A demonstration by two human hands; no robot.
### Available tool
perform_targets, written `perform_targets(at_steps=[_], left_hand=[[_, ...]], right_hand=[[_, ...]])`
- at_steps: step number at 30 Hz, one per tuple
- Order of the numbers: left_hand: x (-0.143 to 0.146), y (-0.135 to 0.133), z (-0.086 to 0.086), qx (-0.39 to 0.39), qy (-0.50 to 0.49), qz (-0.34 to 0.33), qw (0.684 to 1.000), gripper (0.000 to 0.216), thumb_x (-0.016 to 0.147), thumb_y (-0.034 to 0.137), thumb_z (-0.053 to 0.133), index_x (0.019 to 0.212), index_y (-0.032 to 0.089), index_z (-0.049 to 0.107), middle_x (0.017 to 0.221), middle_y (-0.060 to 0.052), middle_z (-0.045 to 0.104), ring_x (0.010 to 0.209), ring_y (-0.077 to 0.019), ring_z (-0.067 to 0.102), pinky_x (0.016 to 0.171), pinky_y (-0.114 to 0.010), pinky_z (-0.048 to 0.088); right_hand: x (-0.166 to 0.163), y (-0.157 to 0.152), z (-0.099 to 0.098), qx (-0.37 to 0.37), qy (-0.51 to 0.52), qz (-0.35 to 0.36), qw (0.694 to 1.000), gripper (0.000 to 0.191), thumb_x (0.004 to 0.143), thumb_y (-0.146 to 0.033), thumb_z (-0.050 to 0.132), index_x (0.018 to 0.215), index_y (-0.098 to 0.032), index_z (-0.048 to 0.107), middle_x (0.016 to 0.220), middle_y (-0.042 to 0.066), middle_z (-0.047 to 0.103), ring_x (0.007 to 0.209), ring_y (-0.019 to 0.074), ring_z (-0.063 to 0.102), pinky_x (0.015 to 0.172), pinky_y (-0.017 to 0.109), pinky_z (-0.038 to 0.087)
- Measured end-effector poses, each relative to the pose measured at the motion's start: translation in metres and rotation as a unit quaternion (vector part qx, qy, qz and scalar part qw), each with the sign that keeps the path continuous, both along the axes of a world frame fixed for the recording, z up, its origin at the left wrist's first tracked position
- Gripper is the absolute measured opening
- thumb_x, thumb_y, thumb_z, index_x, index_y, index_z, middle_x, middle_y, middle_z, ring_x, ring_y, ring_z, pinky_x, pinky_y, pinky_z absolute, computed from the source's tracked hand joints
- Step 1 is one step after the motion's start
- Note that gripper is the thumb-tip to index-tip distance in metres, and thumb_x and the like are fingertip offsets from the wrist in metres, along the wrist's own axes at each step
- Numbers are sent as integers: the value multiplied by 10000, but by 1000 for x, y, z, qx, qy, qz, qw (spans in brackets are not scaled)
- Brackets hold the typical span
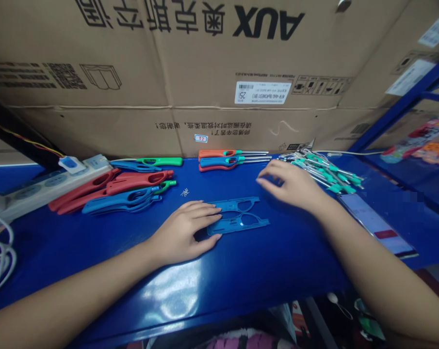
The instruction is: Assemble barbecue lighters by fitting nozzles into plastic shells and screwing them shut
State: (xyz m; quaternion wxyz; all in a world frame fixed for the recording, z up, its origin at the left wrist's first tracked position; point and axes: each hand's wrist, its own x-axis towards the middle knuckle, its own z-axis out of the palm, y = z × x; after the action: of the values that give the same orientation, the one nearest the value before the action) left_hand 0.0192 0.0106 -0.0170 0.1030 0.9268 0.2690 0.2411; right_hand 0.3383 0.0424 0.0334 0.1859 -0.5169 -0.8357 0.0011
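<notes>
Before printed cardboard (190,68), a glossy table (277,271) bears blue half-casings (229,225).

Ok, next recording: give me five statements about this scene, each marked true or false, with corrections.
1. Two flat blue plastic handle halves lie on the glossy blue tabletop. True.
2. Both hands touch these halves. False: only the left hand does; the right hand is apart from them.
3. Some tiny silver metal pieces lie to the left of the halves. True.
4. The slim silver metal tubes on the red, orange and blue plastic handles point left. False: they point right.
5. A flat rectangular phone with a lit screen lies right of the right forearm. True.
</notes>
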Motion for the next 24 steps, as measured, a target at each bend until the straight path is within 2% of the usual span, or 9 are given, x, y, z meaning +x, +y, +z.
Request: perform_targets(at_steps=[3,5,6,9,14,19,24], left_hand=[[0,1,0,-1,-5,-1,1000,354,913,366,663,1222,200,712,1285,-114,722,1183,-282,694,1081,-531,511],[1,1,0,0,-8,4,1000,364,910,374,670,1227,199,709,1272,-115,729,1183,-283,695,1079,-528,517],[1,1,0,0,-9,6,1000,367,909,376,672,1229,199,708,1270,-114,730,1187,-283,693,1081,-525,518],[1,1,0,2,-11,10,1000,351,908,380,675,1211,208,716,1277,-114,726,1192,-284,691,1083,-522,520],[1,1,-1,10,-11,8,1000,336,907,387,681,1180,198,733,1269,-121,729,1172,-293,701,1061,-541,535],[1,2,1,7,-12,1,1000,319,904,366,684,1166,192,737,1258,-119,735,1162,-290,706,1059,-531,540],[2,1,3,5,-18,4,1000,310,901,363,685,1163,205,741,1245,-113,741,1161,-289,705,1028,-500,564]], right_hand=[[35,16,4,-4,-77,-202,976,250,942,-342,545,1071,-183,689,1128,142,679,1035,304,636,815,372,473],[60,26,3,-82,-124,-335,931,311,901,-341,601,1146,-161,669,1186,184,661,1058,342,629,813,394,481],[71,30,1,-127,-135,-372,910,351,880,-334,627,1178,-152,661,1207,199,652,1066,349,627,821,398,485],[94,39,-9,-163,-138,-404,890,362,814,-266,679,1151,-133,680,1153,216,671,1041,356,637,811,400,491],[102,46,-21,-165,-130,-408,889,217,805,-184,632,1008,-151,700,1063,189,698,992,315,660,804,374,490],[95,43,-13,-129,-103,-414,895,248,861,-236,586,1091,-161,644,1097,190,699,1019,327,664,793,371,481],[87,37,-1,-99,-80,-445,886,288,898,-308,533,1146,-180,605,1127,201,693,1022,361,662,722,380,472]])
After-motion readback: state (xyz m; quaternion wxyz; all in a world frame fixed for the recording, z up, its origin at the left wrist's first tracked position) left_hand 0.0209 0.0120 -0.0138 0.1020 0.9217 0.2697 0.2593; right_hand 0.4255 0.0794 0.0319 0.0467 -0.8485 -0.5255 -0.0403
